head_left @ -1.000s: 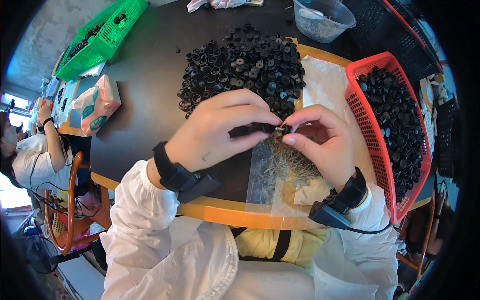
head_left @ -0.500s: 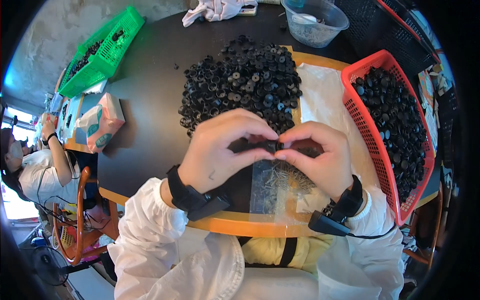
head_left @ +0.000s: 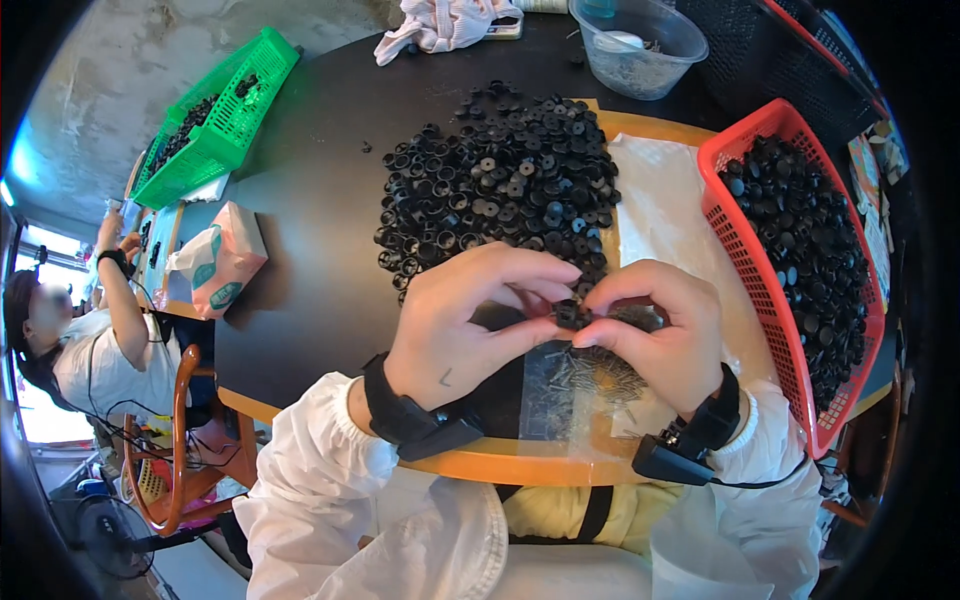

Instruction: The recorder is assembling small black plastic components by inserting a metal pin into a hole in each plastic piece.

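Note:
A small round black plastic part is held between my two hands above the near side of the table. My left hand pinches it from the left with thumb and fingers. From the right, the thumb and forefinger of my right hand close on its edge; whether a pin is between them is hidden. Just beyond my hands lies a big heap of similar black parts, some ring-shaped, some disc-like with a centre hole. Under my right hand, thin metal pins lie scattered on a clear plastic sheet.
On the right stands a red basket of black knob-like parts. A clear tub with pins, a pale cloth and dark crates are at the back. Left are a tissue pack, a green basket and a seated person.
The black part has been tilted between my fingers and shows more of itself. My fingertips have parted slightly. The whole view has shifted a little. The other person's arm has risen.

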`<state>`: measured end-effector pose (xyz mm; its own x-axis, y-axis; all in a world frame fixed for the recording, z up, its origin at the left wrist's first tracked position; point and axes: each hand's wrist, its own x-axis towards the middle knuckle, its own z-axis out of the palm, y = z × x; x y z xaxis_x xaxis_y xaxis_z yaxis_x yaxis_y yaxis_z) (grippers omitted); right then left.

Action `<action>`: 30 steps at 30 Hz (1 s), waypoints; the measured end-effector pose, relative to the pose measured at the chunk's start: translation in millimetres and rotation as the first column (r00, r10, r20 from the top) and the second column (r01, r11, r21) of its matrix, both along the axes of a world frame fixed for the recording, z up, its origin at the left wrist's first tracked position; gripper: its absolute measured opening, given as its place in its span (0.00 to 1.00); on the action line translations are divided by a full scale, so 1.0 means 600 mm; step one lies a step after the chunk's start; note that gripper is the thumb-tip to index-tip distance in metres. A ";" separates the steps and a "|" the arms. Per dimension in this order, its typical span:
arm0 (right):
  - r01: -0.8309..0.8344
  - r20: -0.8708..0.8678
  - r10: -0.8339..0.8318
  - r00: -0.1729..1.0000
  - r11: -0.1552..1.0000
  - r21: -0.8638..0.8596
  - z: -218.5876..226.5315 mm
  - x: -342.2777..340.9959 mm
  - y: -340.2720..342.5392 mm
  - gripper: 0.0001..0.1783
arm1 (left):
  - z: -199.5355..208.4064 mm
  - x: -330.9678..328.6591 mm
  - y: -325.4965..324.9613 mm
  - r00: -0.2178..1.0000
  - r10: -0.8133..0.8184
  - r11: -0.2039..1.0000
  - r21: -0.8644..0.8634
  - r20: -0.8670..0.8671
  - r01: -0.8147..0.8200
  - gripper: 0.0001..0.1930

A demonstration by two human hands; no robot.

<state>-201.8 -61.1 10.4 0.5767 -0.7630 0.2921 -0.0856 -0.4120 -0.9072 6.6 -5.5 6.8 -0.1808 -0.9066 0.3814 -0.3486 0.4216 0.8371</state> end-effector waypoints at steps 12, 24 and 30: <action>-0.026 0.101 0.030 0.994 0.999 -0.041 -0.013 -0.001 -0.003 0.13 | -0.001 0.000 0.005 1.000 -0.028 0.998 -0.051 0.002 0.028 0.23; -0.066 0.213 0.046 0.976 0.994 0.092 -0.012 0.004 -0.003 0.14 | -0.010 -0.006 0.003 0.999 0.000 0.994 -0.112 -0.052 -0.005 0.23; -0.066 0.070 0.077 0.995 0.987 -0.145 -0.008 -0.008 -0.009 0.17 | -0.008 -0.010 0.005 1.000 0.010 0.991 -0.137 -0.023 -0.013 0.23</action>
<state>-206.4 -66.2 5.7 0.6006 -0.6679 0.4394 0.0153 -0.5399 -0.8416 0.8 -2.4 1.7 -0.1612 -0.8475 0.5058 -0.3359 0.5290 0.7793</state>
